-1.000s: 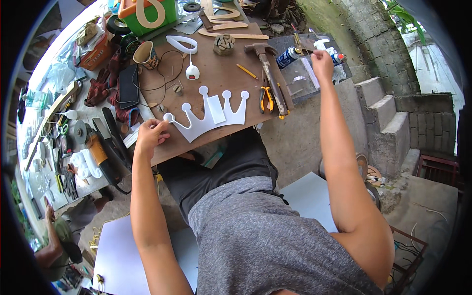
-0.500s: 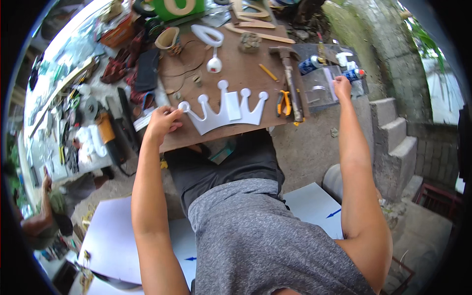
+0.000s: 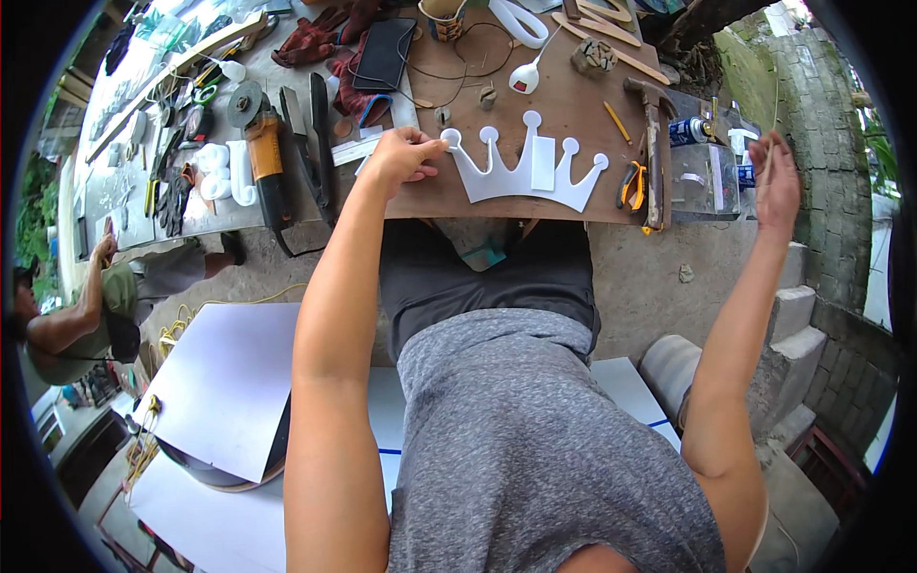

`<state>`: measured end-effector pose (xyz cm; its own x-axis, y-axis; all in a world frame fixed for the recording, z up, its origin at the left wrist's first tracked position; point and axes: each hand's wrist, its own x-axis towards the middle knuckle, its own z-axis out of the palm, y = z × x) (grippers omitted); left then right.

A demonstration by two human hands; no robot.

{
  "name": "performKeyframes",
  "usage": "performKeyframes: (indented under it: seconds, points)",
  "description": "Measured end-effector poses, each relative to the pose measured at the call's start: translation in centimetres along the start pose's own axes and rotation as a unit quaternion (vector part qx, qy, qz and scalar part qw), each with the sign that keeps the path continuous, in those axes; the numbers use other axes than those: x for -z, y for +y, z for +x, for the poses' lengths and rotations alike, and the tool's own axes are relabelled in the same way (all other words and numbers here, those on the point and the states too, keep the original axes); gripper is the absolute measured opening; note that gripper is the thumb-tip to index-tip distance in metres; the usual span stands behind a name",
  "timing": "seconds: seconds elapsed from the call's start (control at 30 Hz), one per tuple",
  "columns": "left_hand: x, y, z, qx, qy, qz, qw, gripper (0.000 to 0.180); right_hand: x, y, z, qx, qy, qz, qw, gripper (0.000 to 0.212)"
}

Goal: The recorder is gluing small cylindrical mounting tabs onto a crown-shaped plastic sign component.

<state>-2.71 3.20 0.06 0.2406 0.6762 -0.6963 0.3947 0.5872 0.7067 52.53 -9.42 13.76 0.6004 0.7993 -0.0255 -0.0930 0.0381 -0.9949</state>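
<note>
A white crown-shaped cutout (image 3: 511, 180) lies on the brown board, with a small white rectangular piece (image 3: 543, 163) upright across its middle. My left hand (image 3: 406, 158) pinches the round tip of the crown's leftmost point. My right hand (image 3: 778, 186) is raised off the right side of the table, fingers closed on a thin pale strip (image 3: 768, 160) seen nearly edge-on. Nearest to that hand are a clear plastic bag (image 3: 702, 186) and blue spray cans (image 3: 690, 132). Pliers with orange handles (image 3: 631, 185) and a hammer (image 3: 656, 153) lie right of the crown.
An angle grinder (image 3: 266, 158), dark gloves and other tools crowd the left table. Along the board's far side are a glue bottle (image 3: 524, 76), a yellow pencil (image 3: 618, 122) and a dark phone-like slab (image 3: 385, 53). Another person (image 3: 81, 310) is at far left; concrete steps (image 3: 795, 315) rise at right.
My right hand has moved right and away from the clear plastic bag, carrying the thin strip. The left hand stays at the crown's tip. The whole view has shifted.
</note>
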Motion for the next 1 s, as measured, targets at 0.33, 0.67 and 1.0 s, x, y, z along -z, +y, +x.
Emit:
performKeyframes:
  seconds: [0.33,0.67,1.0]
  points:
    - [0.3,-0.5,0.2,-0.013,-0.007,-0.002,1.0,0.038,-16.4,-12.3,-9.3,0.343,-0.156,-0.37,0.849,0.025]
    - [0.2,-0.5,0.1,-0.016,-0.014,-0.003,1.0,0.041,-31.2,-4.8,-16.1,0.343,-0.419,-0.371,0.755,0.025]
    - [0.1,-0.6,0.2,-0.024,-0.002,0.021,0.999,0.038,-33.3,1.7,-14.9,0.346,-0.406,-0.328,0.78,0.031]
